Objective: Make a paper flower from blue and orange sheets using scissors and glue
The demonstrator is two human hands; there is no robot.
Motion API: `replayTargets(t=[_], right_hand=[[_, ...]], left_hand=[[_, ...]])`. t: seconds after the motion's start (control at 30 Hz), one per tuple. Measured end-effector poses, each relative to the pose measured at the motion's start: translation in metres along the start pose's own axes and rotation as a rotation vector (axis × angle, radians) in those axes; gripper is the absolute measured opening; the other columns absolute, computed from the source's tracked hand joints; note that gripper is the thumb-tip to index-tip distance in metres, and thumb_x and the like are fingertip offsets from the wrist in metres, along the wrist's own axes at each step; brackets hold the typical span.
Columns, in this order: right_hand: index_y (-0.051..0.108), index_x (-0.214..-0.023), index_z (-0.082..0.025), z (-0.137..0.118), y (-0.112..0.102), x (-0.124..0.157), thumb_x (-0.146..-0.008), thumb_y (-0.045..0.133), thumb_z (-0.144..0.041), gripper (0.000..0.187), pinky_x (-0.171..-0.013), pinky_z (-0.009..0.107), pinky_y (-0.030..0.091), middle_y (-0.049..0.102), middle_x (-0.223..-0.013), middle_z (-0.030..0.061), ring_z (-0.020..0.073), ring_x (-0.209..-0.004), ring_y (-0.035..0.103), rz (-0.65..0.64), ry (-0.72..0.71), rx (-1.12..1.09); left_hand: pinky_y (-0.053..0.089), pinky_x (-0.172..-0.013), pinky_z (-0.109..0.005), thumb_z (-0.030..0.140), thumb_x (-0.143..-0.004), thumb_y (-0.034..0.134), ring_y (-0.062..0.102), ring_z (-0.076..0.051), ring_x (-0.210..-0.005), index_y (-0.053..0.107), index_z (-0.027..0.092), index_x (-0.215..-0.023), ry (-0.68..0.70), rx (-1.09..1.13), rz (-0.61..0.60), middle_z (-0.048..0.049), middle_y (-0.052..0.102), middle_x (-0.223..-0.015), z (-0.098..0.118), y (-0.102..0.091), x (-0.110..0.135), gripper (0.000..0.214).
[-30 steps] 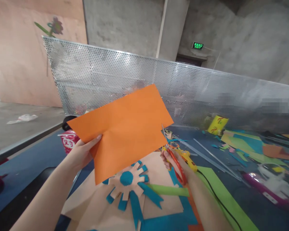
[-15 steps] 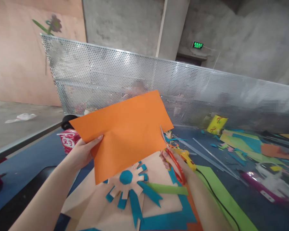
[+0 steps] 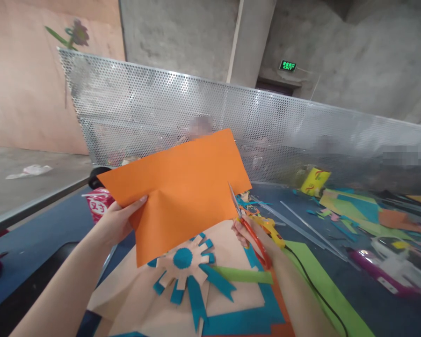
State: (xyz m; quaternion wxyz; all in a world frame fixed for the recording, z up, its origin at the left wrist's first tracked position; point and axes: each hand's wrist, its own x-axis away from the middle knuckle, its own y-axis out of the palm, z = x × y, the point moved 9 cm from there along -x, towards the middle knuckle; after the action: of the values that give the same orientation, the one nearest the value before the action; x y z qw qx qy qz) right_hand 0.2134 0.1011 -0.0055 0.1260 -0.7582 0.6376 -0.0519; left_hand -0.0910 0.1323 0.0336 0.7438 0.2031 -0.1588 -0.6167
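Observation:
A large sheet of orange paper (image 3: 185,182) hangs above the table, tilted, with a cut at its right edge. My left hand (image 3: 124,217) pinches its lower left side, thumb in front and fingers behind. Red-handled scissors (image 3: 254,238) are gripped in my right hand (image 3: 245,230), their blades pointing up at the sheet's right part by the cut. Below lies a paper flower (image 3: 183,258) in pale pink and blue, with blue ribbon tails (image 3: 198,299) and a green paper strip (image 3: 245,275), on pale paper.
A yellow glue gun (image 3: 272,230) with a black cord lies behind my right hand. Right of it are clear glue sticks (image 3: 312,229), paper scraps (image 3: 358,208) and a purple-and-white tool (image 3: 382,276). A red box (image 3: 98,203) stands at left; a perforated metal screen (image 3: 161,98) backs the table.
The orange sheet and my left hand have shifted slightly left. The scissor blades show more plainly at the cut, their tip a little higher and further left.

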Motion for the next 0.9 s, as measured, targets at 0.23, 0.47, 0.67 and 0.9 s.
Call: replayTargets(t=[0.23, 0.47, 0.67, 0.9], right_hand=[[0.040, -0.071, -0.022, -0.008, 0.004, 0.002, -0.074, 0.054, -0.051, 0.032, -0.042, 0.022, 0.024, 0.033, -0.058, -0.0063, 0.0067, -0.044, 0.030, -0.024, 0.014, -0.088], [0.041, -0.072, -0.022, -0.013, 0.005, 0.005, -0.071, 0.057, -0.053, 0.035, -0.043, 0.024, 0.023, 0.036, -0.060, -0.0057, 0.0059, -0.043, 0.030, -0.013, 0.044, -0.115], [0.041, -0.071, -0.022, -0.010, 0.005, 0.003, -0.071, 0.056, -0.055, 0.036, -0.043, 0.024, 0.025, 0.033, -0.054, -0.0067, 0.0079, -0.043, 0.032, -0.017, 0.046, -0.098], [0.042, -0.072, -0.021, -0.011, 0.006, 0.004, -0.069, 0.056, -0.057, 0.038, -0.044, 0.023, 0.027, 0.035, -0.055, -0.0065, 0.0075, -0.044, 0.034, -0.011, 0.058, -0.103]], left_hand=[[0.057, -0.062, -0.020, 0.023, -0.043, 0.082, 0.067, -0.016, -0.074, 0.067, 0.020, -0.085, 0.036, -0.025, -0.031, 0.0012, 0.071, -0.089, 0.004, -0.001, 0.000, 0.045], [0.056, -0.065, -0.020, 0.025, -0.047, 0.080, 0.064, -0.022, -0.090, 0.067, 0.019, -0.087, 0.021, -0.067, -0.041, -0.0037, 0.068, -0.100, 0.002, -0.001, 0.000, 0.042], [0.056, -0.065, -0.022, 0.024, -0.048, 0.080, 0.065, -0.022, -0.085, 0.066, 0.019, -0.086, 0.001, -0.075, -0.062, -0.0050, 0.070, -0.095, 0.000, -0.001, -0.001, 0.042], [0.057, -0.061, -0.021, 0.022, -0.047, 0.081, 0.066, -0.021, -0.080, 0.066, 0.019, -0.086, -0.022, -0.079, -0.049, -0.0048, 0.070, -0.094, -0.003, -0.002, -0.001, 0.042]])
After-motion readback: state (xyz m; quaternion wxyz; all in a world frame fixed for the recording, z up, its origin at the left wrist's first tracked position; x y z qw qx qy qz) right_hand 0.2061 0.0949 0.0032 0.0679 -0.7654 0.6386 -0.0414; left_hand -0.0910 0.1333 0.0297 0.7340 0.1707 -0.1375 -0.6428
